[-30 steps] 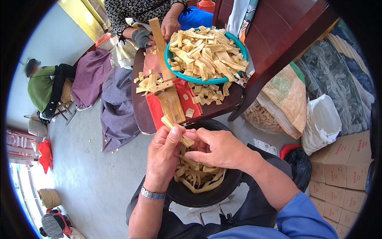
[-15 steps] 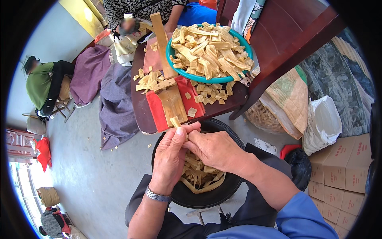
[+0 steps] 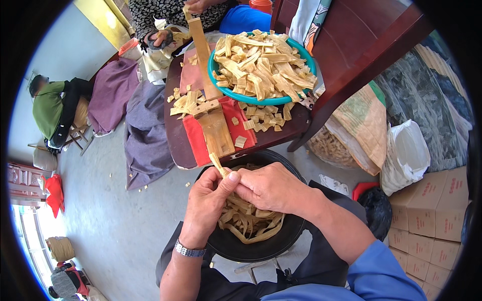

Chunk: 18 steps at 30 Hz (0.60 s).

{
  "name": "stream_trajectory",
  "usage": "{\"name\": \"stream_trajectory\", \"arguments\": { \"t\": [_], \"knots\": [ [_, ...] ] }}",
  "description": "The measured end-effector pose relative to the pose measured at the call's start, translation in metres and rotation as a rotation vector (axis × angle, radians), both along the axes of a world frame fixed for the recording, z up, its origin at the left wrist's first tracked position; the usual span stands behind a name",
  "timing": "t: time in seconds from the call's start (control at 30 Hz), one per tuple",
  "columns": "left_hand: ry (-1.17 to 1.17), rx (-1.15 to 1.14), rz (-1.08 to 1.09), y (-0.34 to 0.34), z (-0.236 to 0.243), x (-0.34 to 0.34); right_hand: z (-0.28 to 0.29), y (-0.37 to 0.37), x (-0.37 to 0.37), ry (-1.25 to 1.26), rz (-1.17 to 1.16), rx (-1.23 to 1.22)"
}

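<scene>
My left hand [image 3: 211, 198] pinches a pale yellow dried strip [image 3: 217, 163], whose end sticks up beyond my thumb. My right hand [image 3: 266, 188] is closed on the same strip, touching the left one. Beneath both sits a black tub [image 3: 296, 215] of long pale strips [image 3: 248, 226]. Beyond it a wooden cutter [image 3: 216, 130] lies on red cloth [image 3: 193, 140] on a dark wooden chair [image 3: 178, 150], among small cut pieces [image 3: 263, 120]. A teal tray [image 3: 273, 100] there is heaped with strips [image 3: 258, 65].
A co-worker [image 3: 175, 15] at the far side has hands by the cutter's upright bar; another person [image 3: 52, 108] sits at left. Purple cloths [image 3: 113, 93] lie left; a dark chair back [image 3: 346, 55] rises right, near sacks [image 3: 404, 155] and stacked cartons [image 3: 432, 210].
The co-worker's hand has risen to the top of the wooden bar with a piece in it. My hands have shifted slightly on the strip, and its end now sticks up farther.
</scene>
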<state>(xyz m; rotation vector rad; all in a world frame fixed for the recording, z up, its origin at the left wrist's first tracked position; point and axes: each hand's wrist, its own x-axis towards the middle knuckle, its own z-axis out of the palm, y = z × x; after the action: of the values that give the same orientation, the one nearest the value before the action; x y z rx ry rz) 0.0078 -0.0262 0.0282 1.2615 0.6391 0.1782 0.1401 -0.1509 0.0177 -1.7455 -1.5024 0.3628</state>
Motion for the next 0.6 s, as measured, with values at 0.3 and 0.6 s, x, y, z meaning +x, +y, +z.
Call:
{"name": "stream_trajectory", "arguments": {
  "t": [0.3,0.6],
  "knots": [
    [0.010,-0.366,0.056,0.002,0.002,0.001,-0.003,-0.001,-0.013,0.098,0.024,-0.012],
    [0.083,0.273,-0.031,0.005,-0.007,-0.002,-0.012,0.002,-0.021,0.108,-0.082,-0.088]
  ]
}}
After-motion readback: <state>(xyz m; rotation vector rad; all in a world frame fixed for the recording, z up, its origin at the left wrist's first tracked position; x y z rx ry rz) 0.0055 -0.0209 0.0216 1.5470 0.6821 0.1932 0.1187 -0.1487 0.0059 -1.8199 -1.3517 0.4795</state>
